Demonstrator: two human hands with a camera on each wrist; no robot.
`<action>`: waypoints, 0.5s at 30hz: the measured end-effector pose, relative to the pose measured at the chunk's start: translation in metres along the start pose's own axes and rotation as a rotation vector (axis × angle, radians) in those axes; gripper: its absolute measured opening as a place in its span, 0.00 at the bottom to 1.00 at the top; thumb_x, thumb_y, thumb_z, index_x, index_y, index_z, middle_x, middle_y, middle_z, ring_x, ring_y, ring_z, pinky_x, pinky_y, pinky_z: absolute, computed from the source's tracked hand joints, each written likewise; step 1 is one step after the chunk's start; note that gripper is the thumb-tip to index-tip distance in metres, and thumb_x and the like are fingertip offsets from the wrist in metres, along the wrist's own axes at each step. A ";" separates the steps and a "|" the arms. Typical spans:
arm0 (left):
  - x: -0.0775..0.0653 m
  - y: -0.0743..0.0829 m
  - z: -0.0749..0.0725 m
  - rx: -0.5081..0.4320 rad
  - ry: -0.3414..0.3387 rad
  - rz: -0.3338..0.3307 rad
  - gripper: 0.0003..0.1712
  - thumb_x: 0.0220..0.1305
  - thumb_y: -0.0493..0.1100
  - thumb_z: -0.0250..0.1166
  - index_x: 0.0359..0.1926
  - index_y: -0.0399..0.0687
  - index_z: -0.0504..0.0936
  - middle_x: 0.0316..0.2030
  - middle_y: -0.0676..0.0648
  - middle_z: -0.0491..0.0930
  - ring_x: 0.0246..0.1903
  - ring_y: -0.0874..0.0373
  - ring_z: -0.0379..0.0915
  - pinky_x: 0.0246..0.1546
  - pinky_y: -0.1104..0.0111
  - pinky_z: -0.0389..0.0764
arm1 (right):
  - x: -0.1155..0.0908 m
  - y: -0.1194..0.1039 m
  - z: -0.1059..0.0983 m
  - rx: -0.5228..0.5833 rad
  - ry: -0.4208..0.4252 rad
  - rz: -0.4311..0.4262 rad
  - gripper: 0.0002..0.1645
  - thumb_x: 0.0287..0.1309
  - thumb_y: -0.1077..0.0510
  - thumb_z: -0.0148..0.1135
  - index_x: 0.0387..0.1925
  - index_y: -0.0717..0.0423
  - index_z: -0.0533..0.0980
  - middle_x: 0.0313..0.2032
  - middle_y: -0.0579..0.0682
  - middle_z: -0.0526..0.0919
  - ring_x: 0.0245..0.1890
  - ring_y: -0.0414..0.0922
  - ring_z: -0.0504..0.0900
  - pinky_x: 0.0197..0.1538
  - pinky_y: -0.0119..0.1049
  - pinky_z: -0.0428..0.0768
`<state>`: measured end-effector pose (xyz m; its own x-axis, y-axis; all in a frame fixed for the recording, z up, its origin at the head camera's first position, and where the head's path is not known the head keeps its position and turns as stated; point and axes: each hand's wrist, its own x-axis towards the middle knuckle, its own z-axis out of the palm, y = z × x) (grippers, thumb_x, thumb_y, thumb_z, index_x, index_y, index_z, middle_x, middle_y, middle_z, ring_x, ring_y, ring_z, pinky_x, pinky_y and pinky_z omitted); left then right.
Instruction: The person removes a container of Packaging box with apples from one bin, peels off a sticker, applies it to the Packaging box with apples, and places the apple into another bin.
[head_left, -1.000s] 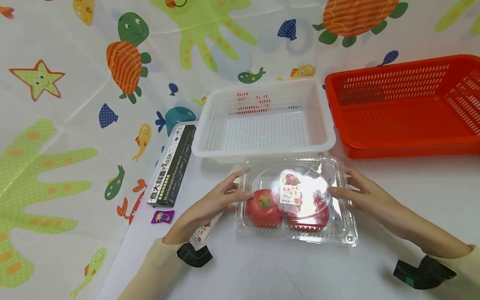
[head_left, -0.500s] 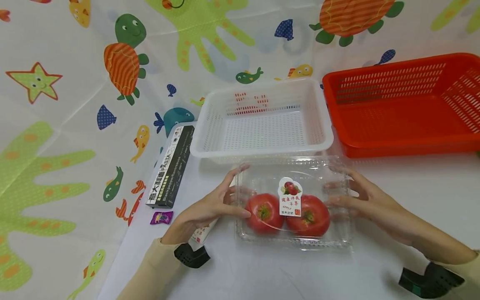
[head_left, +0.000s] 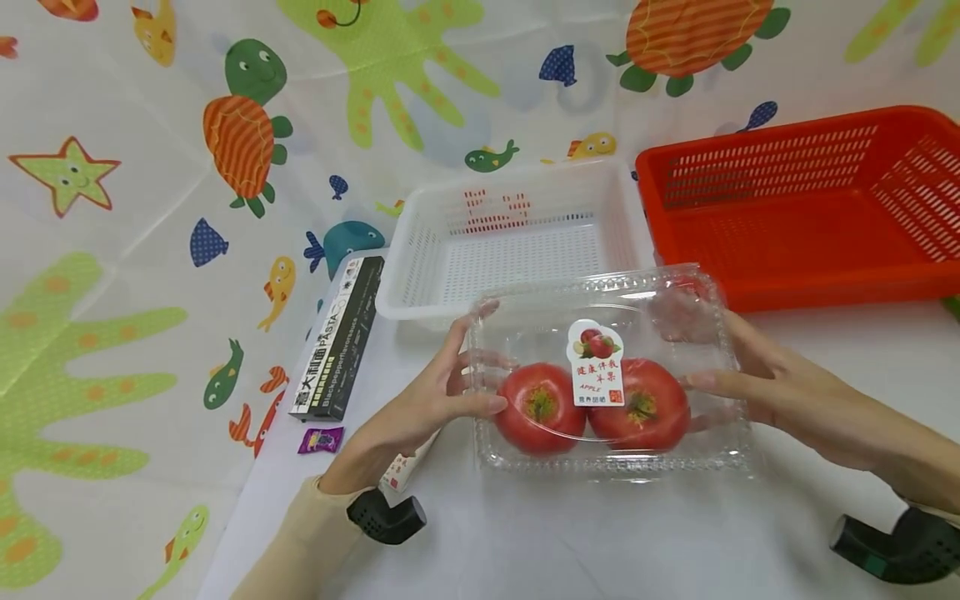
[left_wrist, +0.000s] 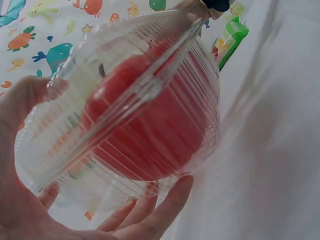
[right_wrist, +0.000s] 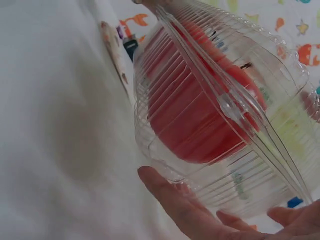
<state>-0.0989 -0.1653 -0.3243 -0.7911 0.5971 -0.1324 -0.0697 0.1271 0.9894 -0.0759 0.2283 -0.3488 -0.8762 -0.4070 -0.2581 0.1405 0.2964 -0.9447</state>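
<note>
A clear plastic clamshell box is held between both hands above the white table, its labelled lid facing up towards the head camera. Inside lie two red apples, with a white label reading APPLE stuck on the lid. My left hand grips the box's left end, thumb on the lid side and fingers underneath. The opposite end is gripped by my right hand in the same way. In the left wrist view the box's ribbed side shows, tilted, with fingers under it.
Behind the box stand a white basket and a red basket. To the left lie a black pasta box and a small purple packet. Partly under the left hand is a pale printed packet. A green package lies off to the right.
The box has risen off the table between both hands, its lid tilting to face the camera more squarely. Its right end and the right hand have shifted up and right.
</note>
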 end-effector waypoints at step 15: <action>0.031 0.016 0.019 -0.045 0.046 -0.004 0.51 0.67 0.49 0.62 0.81 0.80 0.43 0.70 0.38 0.65 0.67 0.41 0.72 0.59 0.47 0.81 | 0.007 -0.017 -0.034 -0.053 0.245 -0.081 0.41 0.80 0.49 0.49 0.84 0.35 0.44 0.68 0.39 0.62 0.54 0.37 0.75 0.41 0.37 0.88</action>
<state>-0.1126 -0.1298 -0.3140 -0.8180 0.5593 -0.1348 -0.0995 0.0932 0.9907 -0.1001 0.2496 -0.3281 -0.9700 -0.2122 -0.1190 0.0465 0.3184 -0.9468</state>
